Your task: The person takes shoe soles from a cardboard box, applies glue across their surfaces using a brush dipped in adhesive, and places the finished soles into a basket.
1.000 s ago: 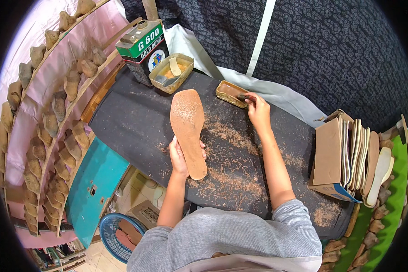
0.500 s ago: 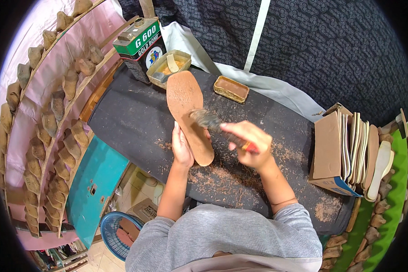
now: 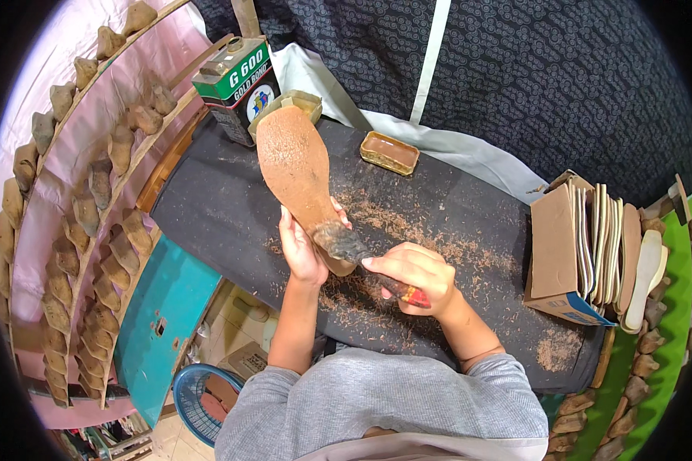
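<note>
My left hand (image 3: 303, 252) holds a tan shoe sole (image 3: 292, 157) from below, its fingers around both edges at the waist. The sole tilts up above the table, its broad end pointing away and its upper face wet and shiny. My right hand (image 3: 421, 278) grips a brush with a red and dark handle (image 3: 414, 298). The dark, matted bristles (image 3: 340, 240) press on the sole near its narrower heel end. Behind the broad end, a yellowish tray (image 3: 304, 102) is partly hidden by the sole.
Brown shavings litter the dark tabletop (image 3: 215, 188). A green and black metal can (image 3: 238, 88) and a small rectangular tin (image 3: 390, 152) stand at the back. To the right is a cardboard box (image 3: 552, 250) of upright soles. Racks of shoe lasts (image 3: 100, 183) line the left; a blue basket (image 3: 200, 399) sits below.
The brush has moved from the middle of the sole down toward its heel end. The sole has shifted a little left and now covers more of the yellowish tray.
</note>
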